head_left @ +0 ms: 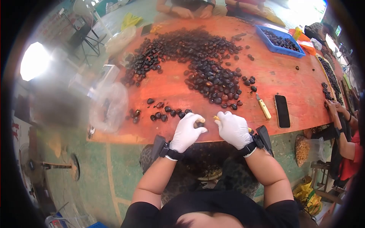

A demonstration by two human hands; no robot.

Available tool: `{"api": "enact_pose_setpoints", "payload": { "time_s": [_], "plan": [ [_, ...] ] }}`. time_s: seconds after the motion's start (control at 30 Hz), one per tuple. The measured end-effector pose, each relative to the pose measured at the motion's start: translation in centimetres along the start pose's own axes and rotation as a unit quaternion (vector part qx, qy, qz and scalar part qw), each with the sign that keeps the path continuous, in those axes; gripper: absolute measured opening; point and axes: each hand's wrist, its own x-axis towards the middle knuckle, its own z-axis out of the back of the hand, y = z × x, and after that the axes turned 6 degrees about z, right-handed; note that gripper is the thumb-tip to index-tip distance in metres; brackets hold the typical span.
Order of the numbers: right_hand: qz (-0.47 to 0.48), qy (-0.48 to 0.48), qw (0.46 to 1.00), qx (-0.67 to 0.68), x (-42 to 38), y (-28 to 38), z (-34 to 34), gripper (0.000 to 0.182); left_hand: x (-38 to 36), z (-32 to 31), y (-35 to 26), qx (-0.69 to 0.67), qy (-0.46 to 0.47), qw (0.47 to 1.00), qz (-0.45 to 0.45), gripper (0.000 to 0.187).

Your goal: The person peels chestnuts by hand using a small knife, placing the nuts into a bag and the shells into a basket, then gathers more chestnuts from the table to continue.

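My left hand, in a white glove, is closed around a dark, glossy nut that shows between thumb and fingers near the table's front edge. Just to its right, my gloved right hand grips a slim yellow-handled tool; one end sticks out by the wrist, and a yellowish tip shows at the fingers. Its working end cannot be made out. A few loose dark nuts lie beyond my left hand. Past both hands spreads a large pile of similar nuts.
On the orange-red table, a yellow-handled knife and a black phone lie to the right. A blue tray of nuts stands at the far right. Clear plastic bags sit left. Other people's hands work at right and across.
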Motion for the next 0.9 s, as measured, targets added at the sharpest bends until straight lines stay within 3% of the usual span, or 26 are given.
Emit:
{"api": "enact_pose_setpoints", "payload": {
  "time_s": [0.07,0.3,0.77,0.9],
  "plan": [
    [0.051,0.003,0.999,0.007,-0.1,0.6,-0.1,0.018,-0.6,0.0,0.6,-0.022,-0.011,0.999,0.044,0.03],
    [0.125,0.003,0.992,-0.002,0.5,2.3,-0.6,0.011,-1.0,-0.3,1.3,-0.011,-0.04,0.999,0.003,0.026],
    [0.09,0.029,0.995,-0.028,0.3,2.9,-1.1,0.012,-0.9,-0.7,1.1,0.026,-0.056,0.998,0.035,0.027],
    [0.079,0.048,0.995,-0.035,-0.6,1.7,-0.5,0.014,-1.1,-1.0,1.6,0.032,-0.078,0.996,0.006,0.027]
  ]
}}
